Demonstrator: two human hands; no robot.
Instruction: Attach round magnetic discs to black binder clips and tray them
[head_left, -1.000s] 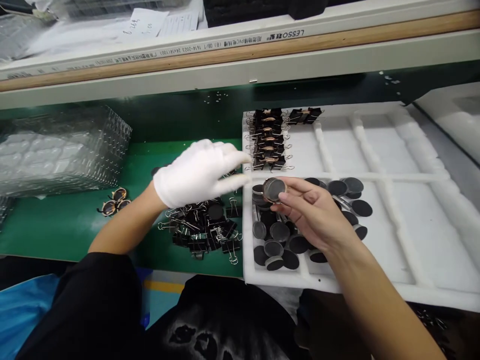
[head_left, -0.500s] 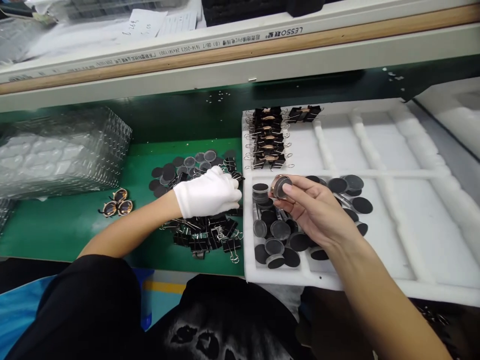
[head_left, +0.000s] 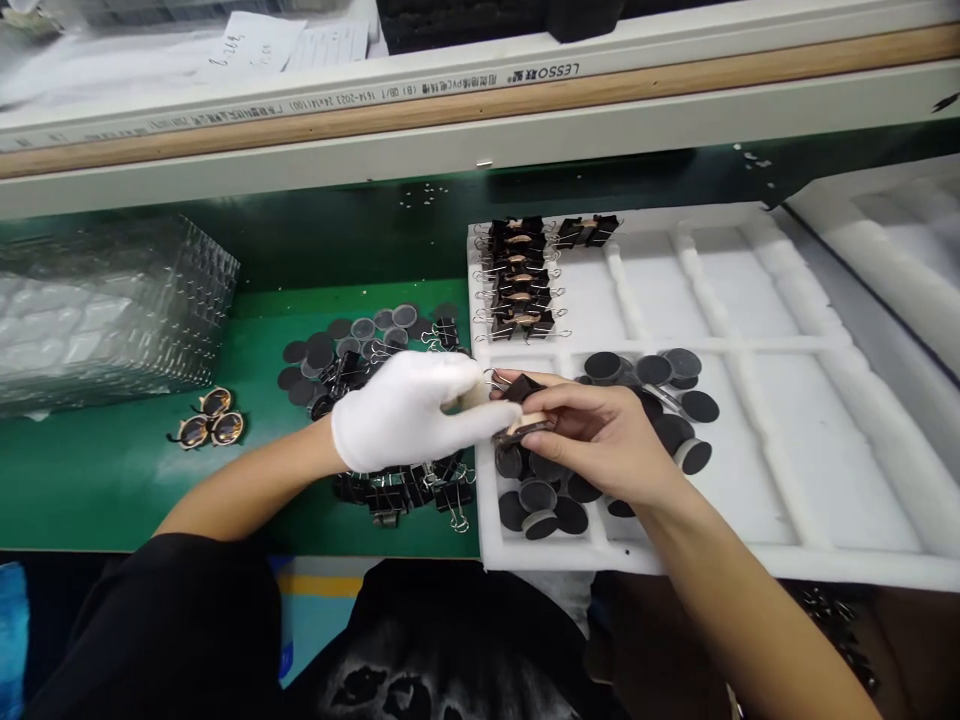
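Note:
My left hand (head_left: 409,412), in a white glove, pinches a black binder clip (head_left: 516,386) by its wire handles. My bare right hand (head_left: 600,432) holds a round copper-rimmed disc part (head_left: 526,427) edge-on, right against the clip's jaws. Both hands meet over the front left compartment of the white foam tray (head_left: 780,470), above several loose dark discs (head_left: 551,495). A pile of black binder clips (head_left: 409,490) lies on the green mat just under my left hand.
Clipped assemblies (head_left: 521,280) are lined up in the tray's back left compartment. More dark discs (head_left: 337,345) lie on the green mat (head_left: 112,470). Copper ring parts (head_left: 204,422) sit at left, beside a stack of clear plastic trays (head_left: 105,310). A shelf rail (head_left: 480,130) runs across the back.
My left hand left the clip pile holding a binder clip and moved right to meet my right hand. My right hand turned the disc part edge-on against the clip.

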